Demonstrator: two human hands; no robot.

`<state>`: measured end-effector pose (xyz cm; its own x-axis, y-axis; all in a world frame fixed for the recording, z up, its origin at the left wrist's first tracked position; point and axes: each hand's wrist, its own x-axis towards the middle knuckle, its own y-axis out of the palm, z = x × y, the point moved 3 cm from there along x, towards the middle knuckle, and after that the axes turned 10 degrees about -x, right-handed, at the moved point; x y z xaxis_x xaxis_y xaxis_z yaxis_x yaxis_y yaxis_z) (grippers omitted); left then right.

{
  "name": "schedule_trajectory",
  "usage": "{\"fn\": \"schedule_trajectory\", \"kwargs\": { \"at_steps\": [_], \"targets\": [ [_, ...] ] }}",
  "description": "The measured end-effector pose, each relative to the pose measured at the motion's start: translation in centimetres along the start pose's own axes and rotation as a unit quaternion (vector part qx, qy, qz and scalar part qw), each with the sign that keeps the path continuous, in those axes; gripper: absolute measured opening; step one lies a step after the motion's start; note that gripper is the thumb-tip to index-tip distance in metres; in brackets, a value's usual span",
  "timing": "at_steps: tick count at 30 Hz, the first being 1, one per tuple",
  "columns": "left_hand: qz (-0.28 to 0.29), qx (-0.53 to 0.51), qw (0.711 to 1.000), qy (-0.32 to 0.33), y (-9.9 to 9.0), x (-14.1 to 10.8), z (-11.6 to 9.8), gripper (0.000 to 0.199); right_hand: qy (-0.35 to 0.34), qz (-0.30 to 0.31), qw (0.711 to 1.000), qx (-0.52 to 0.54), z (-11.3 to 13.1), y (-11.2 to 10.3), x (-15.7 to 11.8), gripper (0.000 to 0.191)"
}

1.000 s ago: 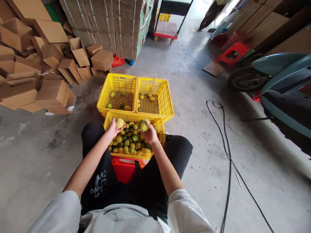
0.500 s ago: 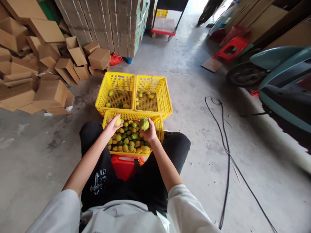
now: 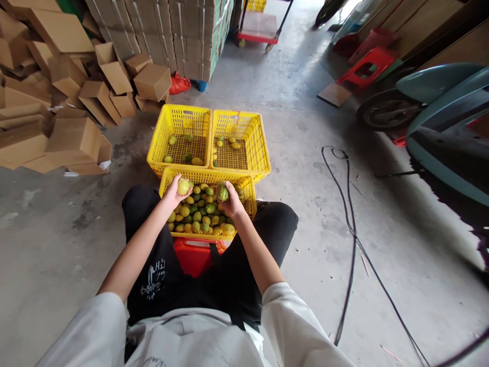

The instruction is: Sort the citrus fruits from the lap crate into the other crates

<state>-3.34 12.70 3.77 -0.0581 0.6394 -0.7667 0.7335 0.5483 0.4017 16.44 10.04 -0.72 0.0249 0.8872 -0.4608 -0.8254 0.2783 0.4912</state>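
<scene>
My left hand (image 3: pixel 174 192) is closed on a pale yellow lemon (image 3: pixel 183 186) above the left side of the near yellow crate (image 3: pixel 252 204). Over that crate's right side, my right hand (image 3: pixel 233 203) grips a bumpy green fruit (image 3: pixel 222 191). Many green and yellow fruits (image 3: pixel 196 216) fill the near crate between my knees. Beyond it, the far left crate (image 3: pixel 153 140) and the far right crate (image 3: pixel 266 148) stand side by side, each with several fruits on its floor.
Cardboard boxes (image 3: pixel 72 140) are heaped at the left, beside a tall strapped stack (image 3: pixel 153 35). A red trolley (image 3: pixel 260 36) stands at the back. At the right are a red stool (image 3: pixel 369 66), a scooter (image 3: pixel 439 97) and a black cable (image 3: pixel 349 224) on the floor.
The view has shifted slightly. Both hands still hold their fruits; the lemon shows more openly in my left hand, and the green fruit has turned in my right hand.
</scene>
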Motion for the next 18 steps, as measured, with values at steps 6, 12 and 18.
{"fn": "schedule_trajectory", "kwargs": {
  "at_steps": [6, 12, 18],
  "targets": [
    [0.012, 0.026, 0.999, 0.026, -0.16, 0.22, 0.14, 0.024, 0.026, 0.000, 1.000, 0.016, 0.22, -0.12, 0.38, 0.028],
    [0.006, 0.023, 1.000, 0.011, -0.59, 0.82, 0.42, 0.021, 0.043, -0.006, 0.999, 0.028, -0.15, -0.60, 0.89, 0.025],
    [0.034, 0.025, 0.999, -0.008, -0.78, 0.99, 0.71, 0.030, 0.076, 0.008, 0.996, 0.054, -0.43, -0.40, 0.42, 0.023]
  ]
}}
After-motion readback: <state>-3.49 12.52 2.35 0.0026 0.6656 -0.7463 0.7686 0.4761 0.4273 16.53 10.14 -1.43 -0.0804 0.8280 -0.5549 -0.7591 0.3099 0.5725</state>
